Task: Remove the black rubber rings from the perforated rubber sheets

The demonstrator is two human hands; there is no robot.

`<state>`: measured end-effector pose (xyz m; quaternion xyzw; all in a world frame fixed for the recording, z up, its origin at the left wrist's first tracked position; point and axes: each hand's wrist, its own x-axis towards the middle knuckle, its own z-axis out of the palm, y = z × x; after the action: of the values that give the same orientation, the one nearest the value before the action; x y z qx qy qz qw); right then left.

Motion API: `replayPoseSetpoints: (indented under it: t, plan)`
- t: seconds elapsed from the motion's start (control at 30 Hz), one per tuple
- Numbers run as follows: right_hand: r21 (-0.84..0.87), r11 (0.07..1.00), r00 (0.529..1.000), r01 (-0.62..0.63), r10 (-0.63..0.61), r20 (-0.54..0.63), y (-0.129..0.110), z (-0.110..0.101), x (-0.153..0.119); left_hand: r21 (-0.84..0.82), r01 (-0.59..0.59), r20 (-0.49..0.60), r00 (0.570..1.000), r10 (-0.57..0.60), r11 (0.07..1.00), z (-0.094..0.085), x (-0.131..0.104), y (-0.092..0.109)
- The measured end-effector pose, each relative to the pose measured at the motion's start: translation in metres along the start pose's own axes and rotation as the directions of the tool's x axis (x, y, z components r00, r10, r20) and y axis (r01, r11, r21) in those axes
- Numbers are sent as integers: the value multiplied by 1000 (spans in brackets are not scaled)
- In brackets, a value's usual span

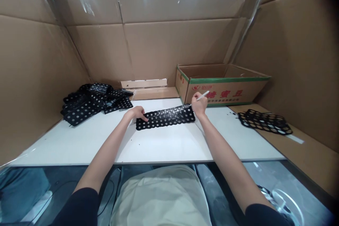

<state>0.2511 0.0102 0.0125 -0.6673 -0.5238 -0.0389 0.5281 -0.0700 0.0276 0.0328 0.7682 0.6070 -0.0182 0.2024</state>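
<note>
The black perforated strip (pixel 169 116) lies in the middle of the frame, across the white desk (pixel 164 148), its long side running between the two hands, probably so that one end can be steadied while the other is worked.

The left hand (pixel 138 112) rests on the strip's left end, the thumb laid over its holes, which likely keeps the sheet from sliding; I cannot tell whether that grip pinches the edge or only presses down. The right hand (pixel 199 103) has its grip closed around a white pen-like tool (pixel 203 95), slanted with its lower end at the strip's upper right corner, an angle that seems to suit fine control.

A heap of dotted black sheets (pixel 87 107) sits at the left of the frame, and a black ring mesh (pixel 265 122) at the right, both apart from the strip, presumably leaving the hands room. A cardboard box (pixel 222 90) stands open behind the right hand.
</note>
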Motion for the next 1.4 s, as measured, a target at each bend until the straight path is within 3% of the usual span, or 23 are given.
replayPoseSetpoints:
  t: [0.13, 0.2, 0.37, 0.5, 0.57, 0.63, 0.73, 0.8, 0.87, 1.07, 1.4]
  plan:
    - [117, 993, 972, 5, 23, -234, 0, -13, 4, -81, -68, -64, 996, 63, 994, 8, 8, -2]
    - [220, 975, 963, 9, 51, -264, -1, -16, 6, -149, -113, -85, 991, 101, 982, 9, 11, -4]
    - [463, 886, 998, 6, 25, -60, -18, -11, -2, -436, -302, -197, 951, 237, 848, 9, 12, -12]
    - [572, 820, 987, -13, -80, 138, -44, -2, -18, -683, -151, -92, 988, 121, 715, 10, 2, -27]
    - [599, 797, 925, -79, -165, 341, -59, 7, -29, -778, -82, -29, 995, 94, 623, 11, -6, -35]
    - [602, 773, 807, -201, -218, 549, -74, 21, -42, -842, -61, -7, 995, 103, 535, 12, -13, -42]
    - [571, 695, 628, -436, -219, 746, -92, 49, -64, -886, -28, -4, 999, 53, 463, 15, -20, -47]
    - [547, 612, 542, -571, -220, 811, -99, 67, -79, -876, -3, 1, 1000, 7, 483, 16, -21, -47]
    - [541, 544, 520, -641, -211, 828, -102, 79, -90, -836, 21, 16, 1000, -13, 549, 17, -21, -46]
    - [555, 567, 553, -609, -198, 809, -98, 80, -104, -643, -22, 8, 999, 36, 766, 21, -20, -44]
    - [586, 604, 550, -539, -274, 789, -97, 79, -105, -584, -113, -50, 993, 102, 804, 22, -29, -36]
